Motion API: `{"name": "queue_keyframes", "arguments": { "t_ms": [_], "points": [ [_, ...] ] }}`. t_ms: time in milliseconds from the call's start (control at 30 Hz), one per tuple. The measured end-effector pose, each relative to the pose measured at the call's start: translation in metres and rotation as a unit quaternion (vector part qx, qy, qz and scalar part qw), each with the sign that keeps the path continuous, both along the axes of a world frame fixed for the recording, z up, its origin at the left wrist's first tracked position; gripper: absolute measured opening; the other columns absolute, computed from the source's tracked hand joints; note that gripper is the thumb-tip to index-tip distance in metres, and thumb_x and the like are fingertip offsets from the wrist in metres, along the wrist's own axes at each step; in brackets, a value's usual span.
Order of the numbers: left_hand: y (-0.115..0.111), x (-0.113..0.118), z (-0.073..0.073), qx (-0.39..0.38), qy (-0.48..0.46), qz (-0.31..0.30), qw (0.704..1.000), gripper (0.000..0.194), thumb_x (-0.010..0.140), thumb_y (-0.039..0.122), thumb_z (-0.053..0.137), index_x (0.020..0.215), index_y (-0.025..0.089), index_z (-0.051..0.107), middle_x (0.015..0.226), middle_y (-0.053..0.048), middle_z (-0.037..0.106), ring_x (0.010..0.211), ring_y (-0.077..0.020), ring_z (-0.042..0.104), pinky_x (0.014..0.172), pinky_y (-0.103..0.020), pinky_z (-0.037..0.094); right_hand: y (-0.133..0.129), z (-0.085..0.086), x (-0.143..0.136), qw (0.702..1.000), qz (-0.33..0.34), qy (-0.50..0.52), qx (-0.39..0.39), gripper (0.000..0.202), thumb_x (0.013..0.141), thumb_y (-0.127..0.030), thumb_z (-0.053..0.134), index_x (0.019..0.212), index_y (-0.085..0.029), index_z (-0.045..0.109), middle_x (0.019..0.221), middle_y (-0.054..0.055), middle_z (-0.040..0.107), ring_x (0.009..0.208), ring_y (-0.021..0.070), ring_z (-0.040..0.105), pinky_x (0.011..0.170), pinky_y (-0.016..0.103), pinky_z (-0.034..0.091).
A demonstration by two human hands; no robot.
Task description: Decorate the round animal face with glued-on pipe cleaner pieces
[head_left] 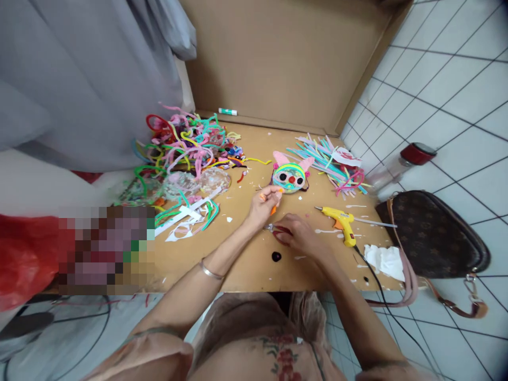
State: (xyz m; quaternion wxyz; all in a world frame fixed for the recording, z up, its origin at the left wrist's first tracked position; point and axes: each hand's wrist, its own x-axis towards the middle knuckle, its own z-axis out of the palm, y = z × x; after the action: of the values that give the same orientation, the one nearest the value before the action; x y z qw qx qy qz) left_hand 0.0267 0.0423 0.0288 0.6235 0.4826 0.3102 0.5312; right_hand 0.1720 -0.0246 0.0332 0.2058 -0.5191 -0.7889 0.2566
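My left hand (265, 202) is closed in a pinch over the middle of the table. Bits of an orange strip (273, 210) show at its fingertips; I cannot make out its exact kind. Just to the right and nearer me, my right hand (296, 230) is wrapped round red-handled scissors (281, 233), whose short metal end points left. Beyond both hands lies a round animal-face craft (291, 178) with pink ears, black eyes and a red nose. A black round piece (276, 256) rests on the table in front of my right hand.
Tangled pipe cleaners (194, 137) heap at the left, straight ones (317, 153) at the back right. A yellow glue gun (339, 219) lies right of my hands, its cord (381, 291) running off the front edge. A brown handbag (432, 233), a bottle (397, 166) and a glue stick (227, 111) are nearby.
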Motion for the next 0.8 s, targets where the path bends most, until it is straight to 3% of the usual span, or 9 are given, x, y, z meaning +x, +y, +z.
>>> {"name": "queue_keyframes", "arguments": {
  "t_ms": [67, 167, 300, 367, 467, 567, 667, 800],
  "points": [
    [-0.002, 0.001, -0.001, -0.007, 0.014, -0.011, 1.000, 0.047, 0.068, 0.059, 0.077, 0.086, 0.016, 0.067, 0.051, 0.007, 0.049, 0.041, -0.0040, 0.034, 0.043, -0.020, 0.024, 0.006, 0.006, 0.003, 0.993, -0.063, 0.098, 0.020, 0.016, 0.087, -0.025, 0.059, 0.082, -0.022, 0.073, 0.085, 0.004, 0.069, 0.078, 0.0184, 0.059, 0.076, 0.032, 0.045],
    [-0.005, 0.004, -0.004, -0.008, 0.049, -0.023, 0.999, 0.048, 0.066, 0.059, 0.078, 0.082, 0.015, 0.068, 0.055, 0.004, 0.056, 0.045, -0.0048, 0.039, 0.045, -0.020, 0.028, 0.022, 0.016, 0.004, 0.956, -0.172, 0.228, 0.060, 0.024, 0.088, -0.040, 0.058, 0.089, -0.023, 0.074, 0.081, 0.003, 0.072, 0.074, 0.0191, 0.061, 0.073, 0.032, 0.047],
    [-0.005, 0.006, -0.007, -0.004, 0.076, 0.002, 0.997, 0.048, 0.065, 0.061, 0.079, 0.073, 0.015, 0.065, 0.057, 0.002, 0.061, 0.047, -0.0057, 0.044, 0.048, -0.020, 0.031, 0.046, 0.020, -0.001, 0.942, -0.152, 0.298, 0.030, 0.026, 0.078, -0.046, 0.067, 0.075, -0.021, 0.073, 0.064, -0.001, 0.067, 0.062, 0.0156, 0.056, 0.062, 0.028, 0.044],
    [-0.002, 0.004, -0.008, -0.001, 0.077, 0.030, 0.997, 0.048, 0.064, 0.060, 0.080, 0.070, 0.015, 0.062, 0.056, 0.002, 0.061, 0.046, -0.0053, 0.043, 0.047, -0.019, 0.031, 0.049, 0.018, -0.003, 0.938, -0.154, 0.307, 0.034, 0.027, 0.080, -0.046, 0.064, 0.072, -0.021, 0.071, 0.063, -0.001, 0.065, 0.060, 0.0145, 0.054, 0.060, 0.028, 0.042],
    [0.006, -0.003, -0.005, 0.006, 0.056, 0.109, 0.992, 0.048, 0.066, 0.059, 0.079, 0.070, 0.016, 0.059, 0.056, 0.003, 0.061, 0.044, -0.0049, 0.042, 0.046, -0.019, 0.032, 0.038, 0.014, -0.003, 0.966, -0.144, 0.207, 0.054, 0.018, 0.084, -0.037, 0.064, 0.080, -0.020, 0.071, 0.075, 0.002, 0.068, 0.068, 0.0157, 0.057, 0.066, 0.029, 0.043],
    [0.013, -0.010, -0.002, 0.013, 0.036, 0.188, 0.981, 0.045, 0.069, 0.058, 0.078, 0.072, 0.018, 0.056, 0.057, 0.003, 0.061, 0.044, -0.0051, 0.042, 0.046, -0.019, 0.032, 0.017, 0.010, -0.004, 0.998, -0.039, -0.034, 0.019, 0.006, 0.076, -0.019, 0.072, 0.082, -0.019, 0.072, 0.086, 0.007, 0.069, 0.081, 0.0202, 0.060, 0.074, 0.031, 0.043],
    [0.013, -0.011, -0.002, 0.019, 0.033, 0.210, 0.977, 0.043, 0.071, 0.055, 0.078, 0.072, 0.018, 0.056, 0.057, 0.004, 0.060, 0.043, -0.0050, 0.041, 0.045, -0.019, 0.030, 0.001, 0.008, -0.012, 0.983, 0.011, -0.182, -0.005, 0.012, 0.086, -0.013, 0.062, 0.091, -0.016, 0.073, 0.094, 0.012, 0.070, 0.086, 0.0219, 0.062, 0.073, 0.031, 0.041],
    [0.007, -0.005, -0.002, 0.025, 0.037, 0.190, 0.981, 0.042, 0.071, 0.054, 0.079, 0.074, 0.018, 0.056, 0.057, 0.005, 0.059, 0.043, -0.0050, 0.041, 0.045, -0.019, 0.029, -0.010, 0.014, -0.016, 0.975, -0.020, -0.220, -0.012, 0.014, 0.088, -0.018, 0.060, 0.095, -0.017, 0.073, 0.097, 0.013, 0.070, 0.081, 0.0213, 0.062, 0.069, 0.030, 0.040]
  ]
}}
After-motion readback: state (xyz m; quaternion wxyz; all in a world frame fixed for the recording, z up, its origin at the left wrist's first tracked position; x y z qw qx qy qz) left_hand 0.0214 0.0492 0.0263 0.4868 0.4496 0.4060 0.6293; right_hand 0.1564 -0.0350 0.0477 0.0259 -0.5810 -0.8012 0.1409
